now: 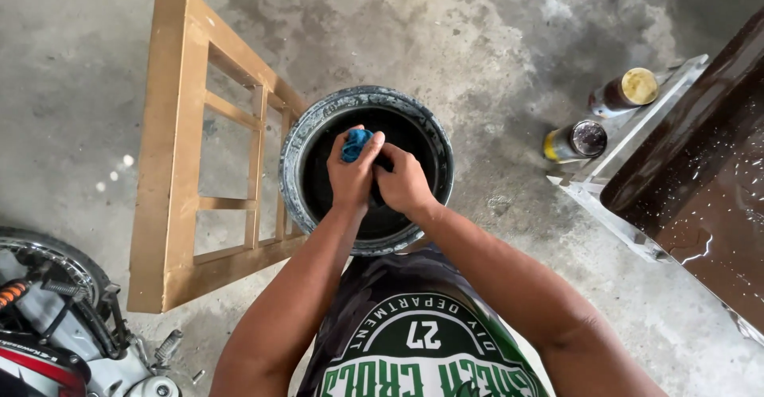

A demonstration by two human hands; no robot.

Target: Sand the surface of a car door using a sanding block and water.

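Observation:
A round grey bucket (302, 138) with dark liquid inside stands on the concrete floor in front of me. Both my hands are over its opening, pressed together. My left hand (352, 176) is closed around a wadded blue cloth (355, 143) that sticks out above my fingers. My right hand (403, 182) grips the lower part of the same cloth, which is hidden between my palms. My forearms reach down from the bottom of the view.
A wooden frame (171, 158) lies flat just left of the bucket. Part of a motorcycle (56, 325) fills the lower left corner. Two upright cans (577, 140) (626, 91) stand at the right beside a wet brown panel (700, 182) with a metal edge.

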